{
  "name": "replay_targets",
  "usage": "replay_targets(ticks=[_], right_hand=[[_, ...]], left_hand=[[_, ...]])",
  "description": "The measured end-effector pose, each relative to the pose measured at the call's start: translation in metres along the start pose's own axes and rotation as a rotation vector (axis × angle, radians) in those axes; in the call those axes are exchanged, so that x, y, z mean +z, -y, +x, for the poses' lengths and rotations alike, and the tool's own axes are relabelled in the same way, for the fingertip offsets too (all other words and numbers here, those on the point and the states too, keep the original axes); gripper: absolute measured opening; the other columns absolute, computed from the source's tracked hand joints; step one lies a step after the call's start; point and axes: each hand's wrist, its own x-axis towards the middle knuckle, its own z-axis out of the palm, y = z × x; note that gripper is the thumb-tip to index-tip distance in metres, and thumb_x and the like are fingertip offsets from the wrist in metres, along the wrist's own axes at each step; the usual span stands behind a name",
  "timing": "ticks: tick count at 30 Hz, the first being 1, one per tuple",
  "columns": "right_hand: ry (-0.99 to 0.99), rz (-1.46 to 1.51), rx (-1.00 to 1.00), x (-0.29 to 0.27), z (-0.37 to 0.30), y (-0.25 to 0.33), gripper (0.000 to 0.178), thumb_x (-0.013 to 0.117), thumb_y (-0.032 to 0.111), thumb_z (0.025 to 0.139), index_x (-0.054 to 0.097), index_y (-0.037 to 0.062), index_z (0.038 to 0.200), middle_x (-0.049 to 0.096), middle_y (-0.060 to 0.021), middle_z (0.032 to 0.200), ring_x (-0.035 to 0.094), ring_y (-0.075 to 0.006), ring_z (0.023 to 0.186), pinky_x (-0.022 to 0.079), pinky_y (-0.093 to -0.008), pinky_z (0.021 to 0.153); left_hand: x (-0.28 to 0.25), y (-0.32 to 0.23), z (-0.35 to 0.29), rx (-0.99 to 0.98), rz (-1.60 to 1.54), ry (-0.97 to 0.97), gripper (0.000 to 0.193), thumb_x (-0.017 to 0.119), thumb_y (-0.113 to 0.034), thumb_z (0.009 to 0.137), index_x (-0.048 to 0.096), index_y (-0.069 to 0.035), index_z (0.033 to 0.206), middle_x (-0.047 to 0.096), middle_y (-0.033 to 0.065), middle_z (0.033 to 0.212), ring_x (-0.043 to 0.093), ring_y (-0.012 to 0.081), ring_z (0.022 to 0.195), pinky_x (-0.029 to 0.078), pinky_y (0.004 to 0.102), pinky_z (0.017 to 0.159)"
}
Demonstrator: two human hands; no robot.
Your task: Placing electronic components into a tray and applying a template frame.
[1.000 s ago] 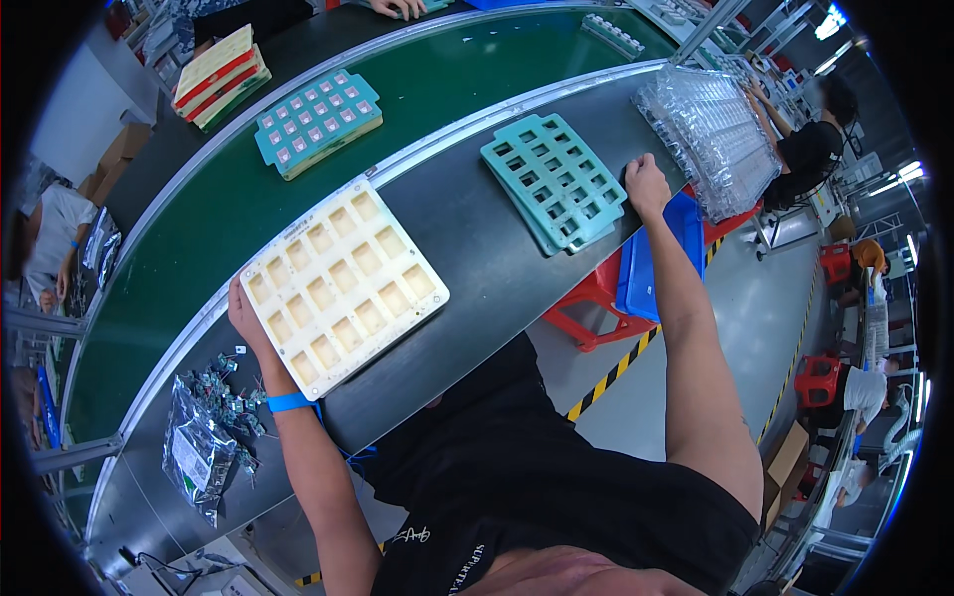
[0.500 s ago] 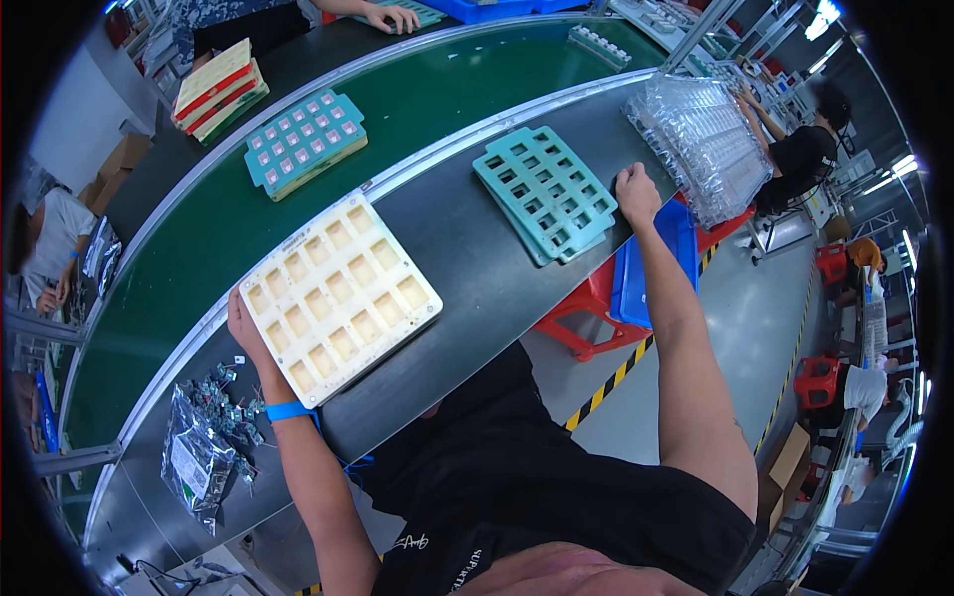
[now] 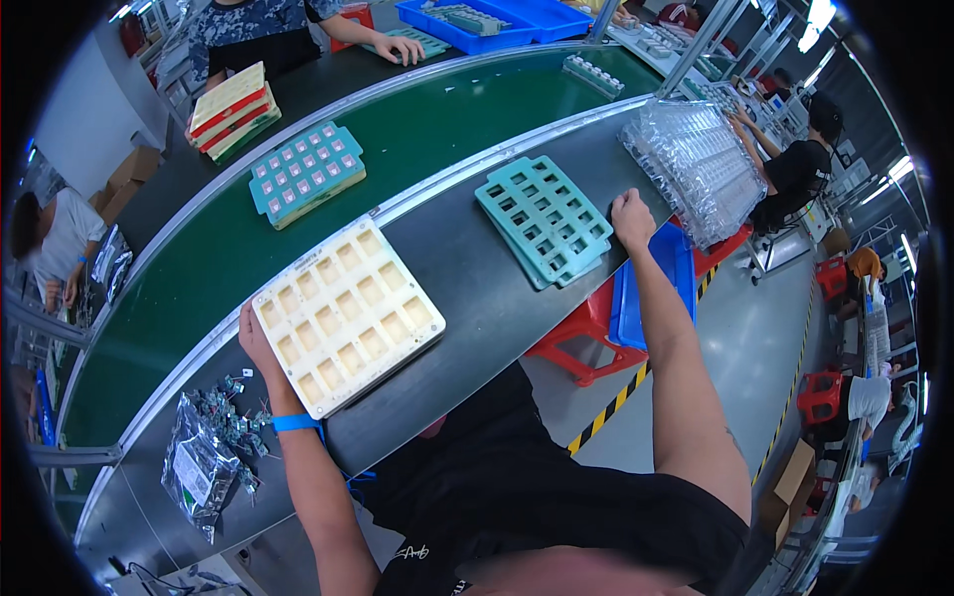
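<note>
A cream tray with rows of square pockets lies on the dark bench in front of me. My left hand grips its left edge, with most of the fingers hidden by the tray. My right hand rests closed as a fist on the bench, with nothing visible in it. Just left of that fist are two stacked teal trays with square openings, the lower one slightly askew. Small circuit boards with wires are heaped beside my left wrist, partly spilling from a silvery bag.
Beyond the metal rail, a teal tray with pale pieces sits on the green conveyor. Clear plastic trays are stacked at the bench's right end, near a blue bin and red stool. A co-worker's hand is across the conveyor.
The view has tilted up a little, so the bench and everything on it appear lower. Both hands keep their places beside the trays.
</note>
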Motion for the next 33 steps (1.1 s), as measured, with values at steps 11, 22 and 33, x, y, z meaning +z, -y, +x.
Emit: replay_targets(ticks=[11, 22, 33], right_hand=[[0.026, -0.014, 0.017, -0.001, 0.004, 0.006, 0.029, 0.048, 0.035, 0.094, 0.061, 0.0107, 0.105, 0.07, -0.0208, 0.099, 0.067, -0.0422, 0.092, 0.051, -0.0518, 0.081], [0.02, -0.024, 0.025, -0.002, 0.0, 0.006, 0.028, 0.05, 0.035, 0.094, 0.061, 0.0109, 0.103, 0.07, -0.0204, 0.096, 0.067, -0.0419, 0.09, 0.052, -0.0515, 0.078], [0.014, -0.029, 0.034, 0.002, 0.005, 0.004, 0.028, 0.049, 0.035, 0.094, 0.06, 0.011, 0.102, 0.07, -0.0204, 0.096, 0.067, -0.0427, 0.091, 0.051, -0.0522, 0.079]], left_hand=[[0.0, 0.003, 0.006, 0.034, 0.021, -0.012, 0.027, 0.042, -0.015, 0.104, 0.064, 0.0, 0.108, 0.068, 0.0065, 0.093, 0.066, 0.0121, 0.078, 0.054, 0.0273, 0.07], [-0.005, 0.003, 0.0, -0.005, 0.051, -0.016, 0.024, 0.044, -0.012, 0.101, 0.063, 0.001, 0.107, 0.067, 0.0074, 0.095, 0.066, 0.014, 0.082, 0.055, 0.0285, 0.074], [-0.004, 0.003, 0.0, -0.03, 0.054, -0.027, 0.023, 0.044, -0.01, 0.101, 0.064, 0.0, 0.107, 0.066, 0.008, 0.097, 0.066, 0.0151, 0.085, 0.056, 0.0299, 0.076]])
